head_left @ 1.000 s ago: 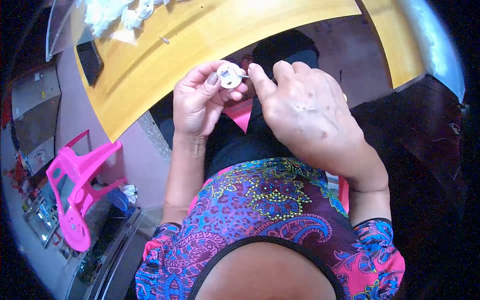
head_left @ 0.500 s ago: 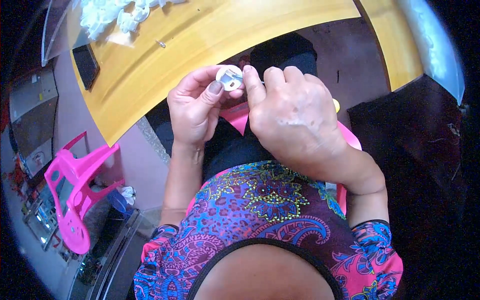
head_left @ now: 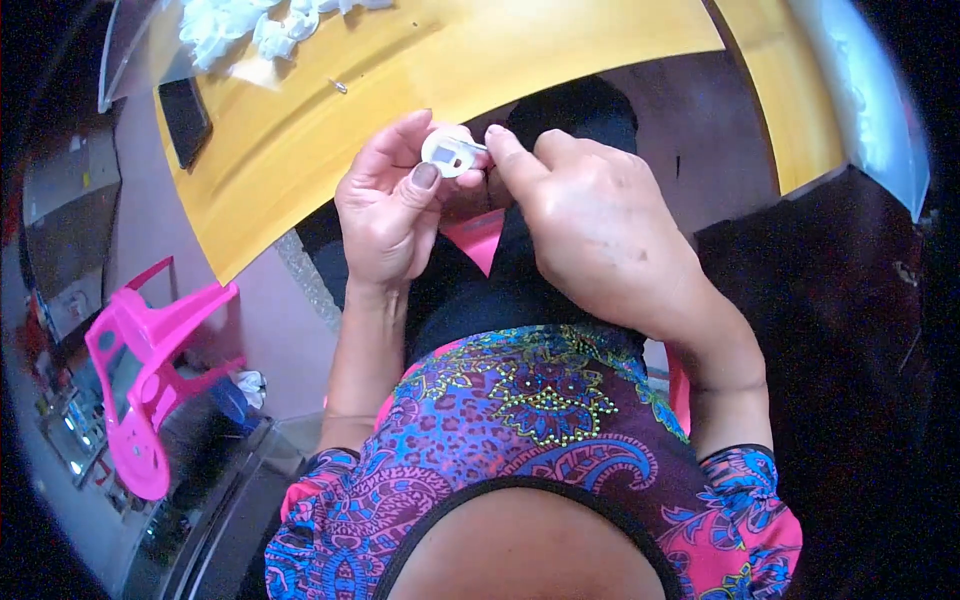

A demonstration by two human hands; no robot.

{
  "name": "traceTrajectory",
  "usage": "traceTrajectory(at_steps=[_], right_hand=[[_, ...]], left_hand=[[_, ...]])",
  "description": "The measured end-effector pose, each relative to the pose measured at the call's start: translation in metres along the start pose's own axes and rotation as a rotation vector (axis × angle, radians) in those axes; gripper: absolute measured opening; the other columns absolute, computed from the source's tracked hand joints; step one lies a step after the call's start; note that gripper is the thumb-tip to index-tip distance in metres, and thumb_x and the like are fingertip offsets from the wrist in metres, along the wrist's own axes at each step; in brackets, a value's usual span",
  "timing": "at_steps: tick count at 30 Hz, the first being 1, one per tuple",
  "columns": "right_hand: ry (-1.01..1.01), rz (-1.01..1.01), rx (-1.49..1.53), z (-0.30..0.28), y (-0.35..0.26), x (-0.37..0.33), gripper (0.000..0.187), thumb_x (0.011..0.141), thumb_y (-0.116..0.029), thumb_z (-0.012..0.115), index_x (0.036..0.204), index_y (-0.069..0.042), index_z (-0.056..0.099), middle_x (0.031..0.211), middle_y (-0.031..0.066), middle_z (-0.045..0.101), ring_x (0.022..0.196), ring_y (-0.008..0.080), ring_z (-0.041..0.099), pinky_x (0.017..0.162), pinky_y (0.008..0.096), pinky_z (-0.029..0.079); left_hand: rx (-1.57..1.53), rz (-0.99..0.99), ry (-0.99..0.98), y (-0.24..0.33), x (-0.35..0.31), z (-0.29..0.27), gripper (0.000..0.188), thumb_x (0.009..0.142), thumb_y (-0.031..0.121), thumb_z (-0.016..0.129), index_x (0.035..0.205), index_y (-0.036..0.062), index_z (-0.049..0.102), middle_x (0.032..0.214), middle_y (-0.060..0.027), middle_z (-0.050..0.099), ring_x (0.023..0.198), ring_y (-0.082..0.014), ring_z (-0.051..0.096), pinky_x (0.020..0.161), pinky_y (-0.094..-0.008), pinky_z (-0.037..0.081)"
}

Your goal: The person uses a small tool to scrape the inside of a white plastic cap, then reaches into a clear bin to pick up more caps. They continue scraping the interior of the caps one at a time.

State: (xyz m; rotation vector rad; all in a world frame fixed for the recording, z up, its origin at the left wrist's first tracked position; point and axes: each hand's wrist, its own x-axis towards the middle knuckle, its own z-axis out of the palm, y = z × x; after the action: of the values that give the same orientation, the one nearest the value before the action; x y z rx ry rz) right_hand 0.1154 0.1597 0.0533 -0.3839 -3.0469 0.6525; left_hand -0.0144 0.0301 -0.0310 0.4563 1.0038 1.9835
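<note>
In my left hand [head_left: 385, 215] is a small white round plastic piece [head_left: 436, 147], pinched between thumb and fingers. Its face carries a grey rectangular inset and a small dark hole. My right hand [head_left: 615, 225] is closed, index finger stretched toward the disc. From its fingertip a thin metal shaft [head_left: 478, 148] reaches the disc's right edge; the rest of that tool is hidden by the hand. Both hands are held over my lap, just in front of the table edge.
The yellow wooden table [head_left: 300, 150] curves ahead, bearing a pile of white plastic parts [head_left: 235, 30], a small metal piece [head_left: 338, 86] and a dark phone-like slab [head_left: 185, 122]. A pink plastic stool [head_left: 150, 380] is on the left. A translucent bag [head_left: 870, 90] hangs at the far right.
The disc has shifted slightly left and tilted. My right hand has turned and drawn a little right and back, and the yellow round end that showed behind it is now hidden.
</note>
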Motion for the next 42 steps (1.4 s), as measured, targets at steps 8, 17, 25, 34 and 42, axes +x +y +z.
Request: traceTrajectory(at_steps=[8,17,25,34,42], right_hand=[[0.110,0.027,0.220,0.009,-0.002,0.001,0.042,0.078,0.004,0.055,0.121,0.001,0.054,0.076,0.0172,0.056,0.069,0.0359,0.059,0.061,0.0435,0.048],[0.058,0.015,0.170,0.012,-0.005,0.004,0.049,0.072,-0.004,0.061,0.120,0.004,0.052,0.078,0.0177,0.060,0.073,0.0336,0.064,0.064,0.0414,0.052],[0.178,-0.063,0.018,0.025,-0.011,0.004,0.047,0.074,-0.007,0.059,0.119,0.006,0.052,0.073,0.0124,0.055,0.069,0.0270,0.061,0.059,0.0359,0.052],[0.143,-0.065,-0.257,0.025,-0.023,-0.001,0.050,0.074,-0.007,0.056,0.122,0.007,0.053,0.074,0.0099,0.051,0.066,0.0227,0.056,0.055,0.0323,0.049],[0.165,-0.122,-0.533,0.034,-0.022,-0.004,0.019,0.081,-0.012,0.056,0.090,0.003,0.062,0.066,0.0060,0.052,0.060,0.0170,0.053,0.045,0.0287,0.040]], left_hand=[[-0.010,0.065,0.035,0.010,-0.002,0.003,0.039,0.087,-0.004,0.058,0.126,-0.0055,0.050,0.112,-0.0223,0.060,0.097,-0.0293,0.065,0.087,-0.0378,0.054],[0.023,0.087,0.063,0.009,-0.004,0.007,0.039,0.088,-0.002,0.059,0.125,-0.0074,0.049,0.110,-0.0221,0.061,0.098,-0.0278,0.064,0.089,-0.0378,0.054],[0.031,0.044,0.096,0.012,-0.006,0.008,0.037,0.088,0.000,0.060,0.124,-0.0020,0.053,0.113,-0.0163,0.061,0.104,-0.0261,0.061,0.089,-0.0397,0.054],[0.223,0.087,0.229,0.008,-0.010,0.018,0.032,0.085,-0.006,0.061,0.116,-0.0048,0.059,0.101,-0.0152,0.066,0.089,-0.0168,0.065,0.081,-0.0281,0.054],[0.680,0.198,0.175,0.007,-0.011,0.022,0.024,0.082,-0.011,0.060,0.104,-0.0057,0.065,0.098,-0.0113,0.066,0.087,-0.0155,0.065,0.078,-0.0263,0.054]])
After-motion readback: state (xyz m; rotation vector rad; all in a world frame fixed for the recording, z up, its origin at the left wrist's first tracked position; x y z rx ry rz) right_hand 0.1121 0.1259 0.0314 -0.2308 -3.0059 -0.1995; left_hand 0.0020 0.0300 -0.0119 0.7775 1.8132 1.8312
